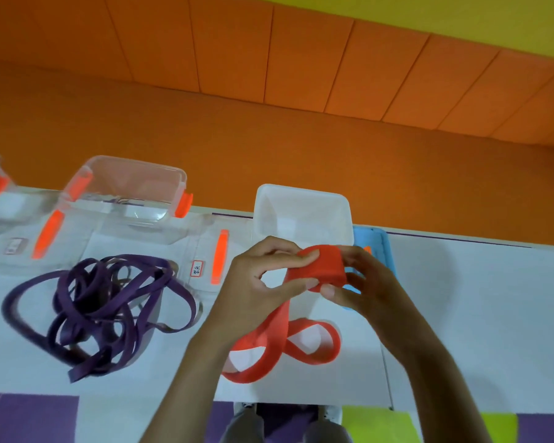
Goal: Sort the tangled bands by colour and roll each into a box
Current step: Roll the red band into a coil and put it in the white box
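the left grip point(263, 282) and right grip point(365, 284) are both clamped on the rolled end of the red band point(323, 265), held above the counter point(461, 314) just before the white box point(301, 203) at the far edge. its loose tail loops toward the front edge. purple bands point(100, 308) lie tangled further left.

Partly rolled, the red band point(320, 266) is pinched between my left hand point(263, 282) and right hand point(365, 282), before the open white box point(301, 215); its loose tail lies looped below. The purple bands point(100, 311) lie tangled at left, near a clear box point(125, 193).
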Available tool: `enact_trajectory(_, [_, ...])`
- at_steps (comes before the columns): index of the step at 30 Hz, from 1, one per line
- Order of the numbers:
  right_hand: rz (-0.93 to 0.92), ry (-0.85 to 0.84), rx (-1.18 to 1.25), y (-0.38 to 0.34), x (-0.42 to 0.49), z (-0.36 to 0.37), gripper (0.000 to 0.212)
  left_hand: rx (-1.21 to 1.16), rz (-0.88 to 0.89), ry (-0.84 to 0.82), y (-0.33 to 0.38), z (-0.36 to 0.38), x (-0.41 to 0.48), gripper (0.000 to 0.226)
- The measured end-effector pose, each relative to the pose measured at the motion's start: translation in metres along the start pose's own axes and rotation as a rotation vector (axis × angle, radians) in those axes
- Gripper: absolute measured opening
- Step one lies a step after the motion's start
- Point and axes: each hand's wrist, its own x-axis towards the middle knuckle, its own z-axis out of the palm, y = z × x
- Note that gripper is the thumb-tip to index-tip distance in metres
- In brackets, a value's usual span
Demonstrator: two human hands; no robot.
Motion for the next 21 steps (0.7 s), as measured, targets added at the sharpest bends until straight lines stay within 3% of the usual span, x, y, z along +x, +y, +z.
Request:
enact_trajectory(4, [0.002,-0.002,0.018,-0.005,0.001,-0.025,0.05,-0.016,-0.072,0.008,0.005,0.013,0.007,0.052])
enact_trajectory(8, [0.032,-0.022,0.16,0.001,0.006,-0.037,0.045,-0.009,-0.08,0.037,0.01,0.021,0.013,0.04])
enact_trajectory(15, [0.113,-0.264,0.47,0.014,0.024,-0.05,0.058,-0.056,-0.031,0.05,0.029,0.031,0.03,0.046])
enact_trajectory(19, [0.046,-0.263,0.032,0.002,0.034,-0.077,0.043,0.14,-0.064,0.039,0.029,0.039,0.029,0.044])
enact_trajectory(21, [0.009,-0.25,-0.059,-0.004,0.037,-0.086,0.044,0.152,-0.042,0.052,0.028,0.045,0.029,0.043])
